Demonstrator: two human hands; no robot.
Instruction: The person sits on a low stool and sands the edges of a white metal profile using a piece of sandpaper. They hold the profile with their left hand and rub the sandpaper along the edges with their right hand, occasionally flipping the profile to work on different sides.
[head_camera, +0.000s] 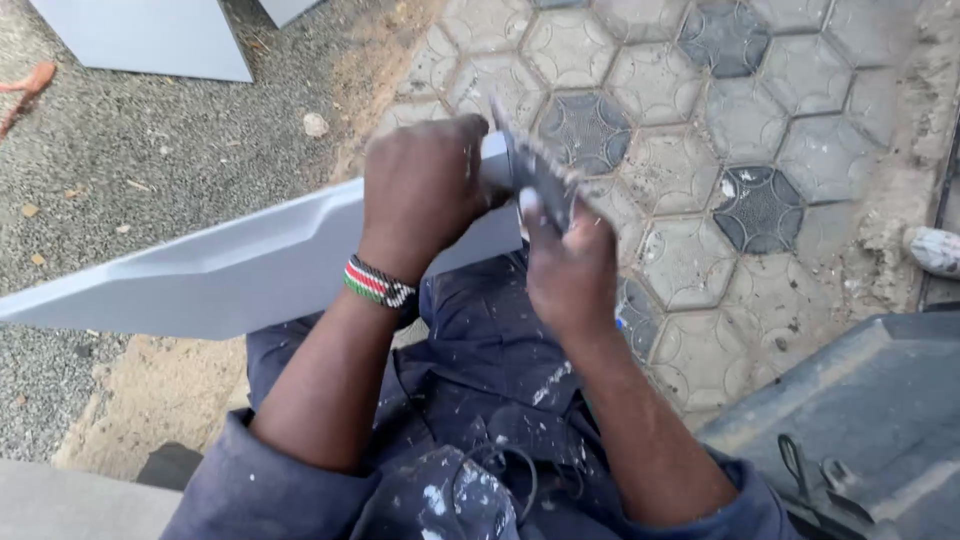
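Gripping the stiff, light-looking grey panel (230, 275) near its end, left hand (420, 190) clamps closed; right hand (570, 270) pinches a sanding scrap (545, 180).

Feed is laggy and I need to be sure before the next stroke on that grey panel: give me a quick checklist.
1. Left hand grips the long pale grey painted panel at its end: ok.
2. Right hand holds the dark grey worn abrasive sheet against that end: ok.
3. Panel rests over the paint-spattered dark blue trousers: ok.
4. Far end supported: cannot tell, out of frame.
5. Surface finish under the sheet: cannot tell, hidden.
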